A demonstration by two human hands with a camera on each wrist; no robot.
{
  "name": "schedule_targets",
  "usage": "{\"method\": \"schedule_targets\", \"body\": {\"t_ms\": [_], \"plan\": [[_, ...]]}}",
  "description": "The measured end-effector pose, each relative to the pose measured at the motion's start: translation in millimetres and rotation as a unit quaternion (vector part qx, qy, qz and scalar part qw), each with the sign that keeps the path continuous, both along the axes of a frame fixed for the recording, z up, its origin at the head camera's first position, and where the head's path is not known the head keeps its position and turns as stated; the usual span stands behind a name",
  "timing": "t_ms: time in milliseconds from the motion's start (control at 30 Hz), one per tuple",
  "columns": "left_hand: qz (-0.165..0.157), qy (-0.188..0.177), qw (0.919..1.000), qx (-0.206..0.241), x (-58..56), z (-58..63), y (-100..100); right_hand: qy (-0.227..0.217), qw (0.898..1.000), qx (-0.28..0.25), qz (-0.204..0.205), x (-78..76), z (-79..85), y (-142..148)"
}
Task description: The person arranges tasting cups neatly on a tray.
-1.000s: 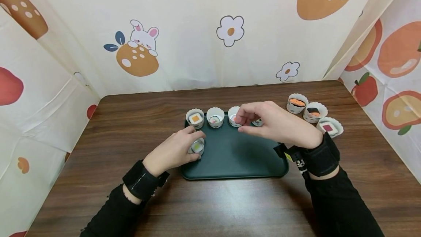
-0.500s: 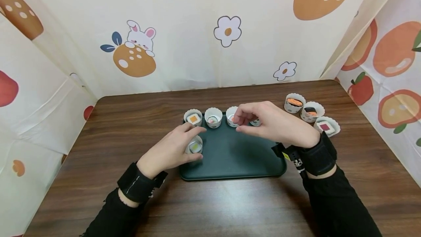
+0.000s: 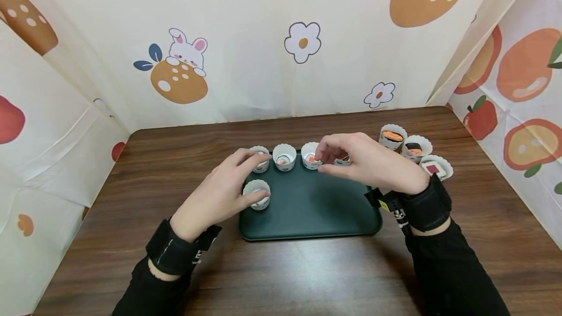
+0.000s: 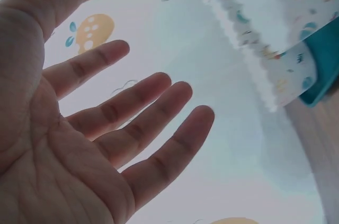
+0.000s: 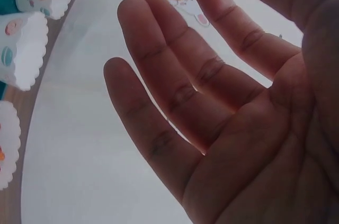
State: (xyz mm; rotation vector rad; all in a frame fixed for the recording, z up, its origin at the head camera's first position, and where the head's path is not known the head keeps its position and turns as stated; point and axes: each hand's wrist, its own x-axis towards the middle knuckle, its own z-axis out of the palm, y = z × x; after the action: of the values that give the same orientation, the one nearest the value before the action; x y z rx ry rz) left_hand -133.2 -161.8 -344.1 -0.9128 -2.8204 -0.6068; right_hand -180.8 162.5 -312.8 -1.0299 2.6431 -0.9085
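Left hand spread, empty, beside front cup on tray; right hand loose, empty, near back-row cups. Apparent step: arranging cups; next probably calls for gripping one of three cups on table.

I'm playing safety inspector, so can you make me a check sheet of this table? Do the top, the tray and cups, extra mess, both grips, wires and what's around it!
Surface: brown wood-look table, with glare near the front.
Job's things: dark green tray with at least five white cups on it, one partly hidden; three more cups on the table to its right, holding sushi-like pieces.
Clutter: nothing seen.
Grips: left grip and right grip both open, holding nothing; black wristbands on both wrists.
Cables: nothing seen.
Surroundings: pale cloth printed with a bunny, flowers and fruit.
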Motion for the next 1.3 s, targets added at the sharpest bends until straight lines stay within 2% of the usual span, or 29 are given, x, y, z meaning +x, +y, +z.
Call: {"method": "schedule_targets", "body": {"t_ms": [167,367,667,833,1067,1300], "plan": [[-0.001,0.031,0.9993,0.02,2.3,9.9,1,0.018,0.999,0.016,-0.046,-1.5,3.1,15],[-0.005,0.042,0.9986,0.03,7.1,15.2,1,0.027,0.995,0.025,-0.09,-9.3,-0.3,34],[-0.004,0.046,0.9984,0.031,11.0,17.3,-1,-0.012,0.986,0.071,-0.15,-47.2,-6.3,86],[-0.006,0.042,0.9986,0.031,12.2,17.7,-2,-0.015,0.982,0.11,-0.154,-67.1,-12.0,110],[-0.009,0.035,0.999,0.027,12.1,17.5,-1,-0.026,0.973,0.172,-0.149,-89.4,-30.7,123],[-0.007,0.037,0.9991,0.016,12.4,15.7,2,-0.039,0.964,0.213,-0.157,-99.6,-41.6,127]]}}
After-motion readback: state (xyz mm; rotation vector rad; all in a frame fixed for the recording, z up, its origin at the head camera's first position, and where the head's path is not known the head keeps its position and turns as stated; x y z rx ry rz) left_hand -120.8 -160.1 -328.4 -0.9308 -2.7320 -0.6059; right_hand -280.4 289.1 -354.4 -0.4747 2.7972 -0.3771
